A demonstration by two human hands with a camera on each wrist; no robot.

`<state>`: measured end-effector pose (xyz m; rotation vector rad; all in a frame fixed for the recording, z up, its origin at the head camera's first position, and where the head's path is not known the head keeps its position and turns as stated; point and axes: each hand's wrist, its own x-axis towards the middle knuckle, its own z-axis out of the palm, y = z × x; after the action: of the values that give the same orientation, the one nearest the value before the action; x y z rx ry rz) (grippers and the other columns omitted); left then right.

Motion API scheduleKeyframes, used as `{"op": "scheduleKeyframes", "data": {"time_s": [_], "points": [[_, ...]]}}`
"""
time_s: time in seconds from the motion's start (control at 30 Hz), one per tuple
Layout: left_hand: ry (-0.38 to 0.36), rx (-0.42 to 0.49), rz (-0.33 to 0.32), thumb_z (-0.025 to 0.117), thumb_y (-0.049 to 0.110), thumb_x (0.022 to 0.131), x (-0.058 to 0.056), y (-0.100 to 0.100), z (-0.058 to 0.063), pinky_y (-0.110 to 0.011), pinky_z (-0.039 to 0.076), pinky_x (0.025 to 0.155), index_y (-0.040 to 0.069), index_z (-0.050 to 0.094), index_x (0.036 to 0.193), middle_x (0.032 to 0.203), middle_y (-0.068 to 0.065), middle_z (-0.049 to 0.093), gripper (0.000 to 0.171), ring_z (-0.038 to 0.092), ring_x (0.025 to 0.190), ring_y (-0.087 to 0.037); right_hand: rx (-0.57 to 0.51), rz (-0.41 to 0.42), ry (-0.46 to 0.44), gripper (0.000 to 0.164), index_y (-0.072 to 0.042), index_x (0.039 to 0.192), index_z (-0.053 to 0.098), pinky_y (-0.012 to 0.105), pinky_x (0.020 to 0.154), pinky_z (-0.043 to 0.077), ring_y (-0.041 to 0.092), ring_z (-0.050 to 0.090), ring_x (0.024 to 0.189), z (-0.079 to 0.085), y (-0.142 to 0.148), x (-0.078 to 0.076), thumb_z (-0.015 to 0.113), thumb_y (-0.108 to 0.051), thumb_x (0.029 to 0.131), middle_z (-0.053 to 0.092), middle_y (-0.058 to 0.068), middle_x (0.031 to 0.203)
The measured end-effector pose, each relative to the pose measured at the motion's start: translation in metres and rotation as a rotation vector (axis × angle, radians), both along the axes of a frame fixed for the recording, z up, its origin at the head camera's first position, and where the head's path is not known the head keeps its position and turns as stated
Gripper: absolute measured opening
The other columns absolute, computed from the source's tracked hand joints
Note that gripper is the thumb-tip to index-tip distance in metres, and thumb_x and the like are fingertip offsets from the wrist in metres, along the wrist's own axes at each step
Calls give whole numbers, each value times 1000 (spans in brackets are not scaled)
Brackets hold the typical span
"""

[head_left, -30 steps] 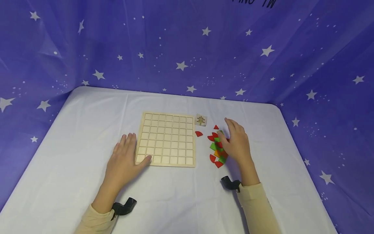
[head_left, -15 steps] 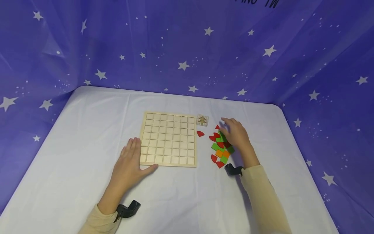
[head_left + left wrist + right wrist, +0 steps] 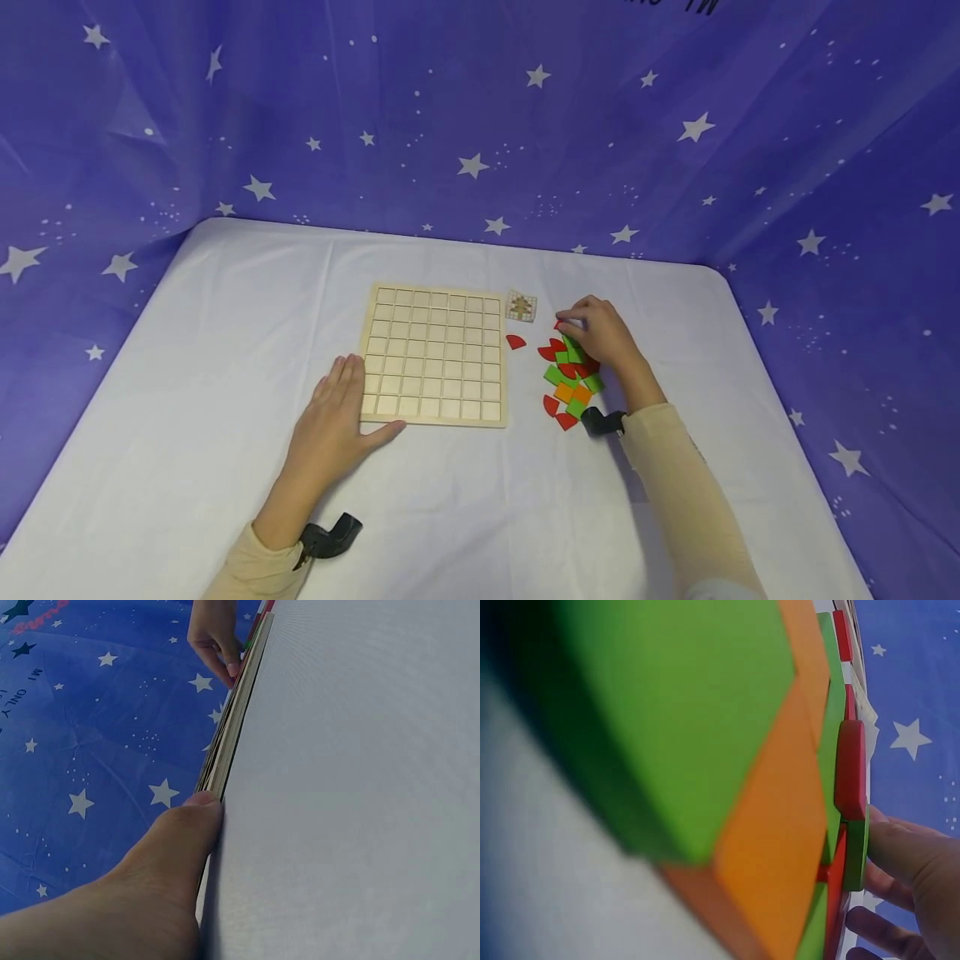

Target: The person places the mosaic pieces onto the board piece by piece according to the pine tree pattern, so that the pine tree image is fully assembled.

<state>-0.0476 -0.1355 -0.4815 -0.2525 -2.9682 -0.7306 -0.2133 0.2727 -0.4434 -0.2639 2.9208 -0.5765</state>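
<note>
A square wooden grid board (image 3: 431, 357) lies on the white table. My left hand (image 3: 330, 425) rests at its near left corner, straight fingers along the left edge and thumb against the front edge; the left wrist view shows that thumb (image 3: 199, 814) touching the board's side. My right hand (image 3: 606, 333) is at the far end of a pile of pieces, thumb and index finger pinching a small red triangle (image 3: 558, 325). Green pieces (image 3: 697, 712) and orange pieces (image 3: 772, 825) loom close in the right wrist view, where the triangle is hidden.
Beside the board's far right corner lies a small pattern card (image 3: 521, 306) with a tree on it. A red quarter-circle piece (image 3: 515, 342) sits between board and pile. The pile's orange square (image 3: 564, 392) is near its front. A purple star-print curtain (image 3: 405, 117) surrounds the table.
My right hand has moved slightly left over the far end of the pile, and its thumb and index finger have closed on the red triangle. The left hand has shifted slightly along the board's edge.
</note>
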Motion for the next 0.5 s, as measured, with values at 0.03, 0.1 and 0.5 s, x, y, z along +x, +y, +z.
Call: {"op": "scheduleKeyframes", "data": {"time_s": [0.03, 0.1, 0.5], "points": [[1, -3, -1, 71, 66, 78, 0, 0, 0, -57, 23, 121, -9, 22, 154, 160, -26, 26, 117, 21, 151, -41, -2, 3, 5, 33, -19, 126, 71, 53, 108, 43, 33, 49, 119, 0, 0, 0, 67, -32, 95, 60, 10, 119], [2, -5, -1, 71, 67, 78, 0, 0, 1, -57, 23, 121, -9, 22, 153, 160, -26, 26, 117, 22, 151, -42, -6, 14, 17, 32, -18, 123, 72, 52, 107, 43, 32, 51, 117, 0, 0, 0, 68, -31, 95, 61, 10, 117], [3, -1, 14, 70, 67, 78, 0, 2, -1, -56, 24, 121, -9, 23, 153, 160, -26, 27, 117, 24, 150, -41, -51, 20, -4, 31, -14, 120, 71, 52, 110, 42, 30, 52, 117, -3, 0, -3, 71, -29, 92, 64, 8, 119]]}}
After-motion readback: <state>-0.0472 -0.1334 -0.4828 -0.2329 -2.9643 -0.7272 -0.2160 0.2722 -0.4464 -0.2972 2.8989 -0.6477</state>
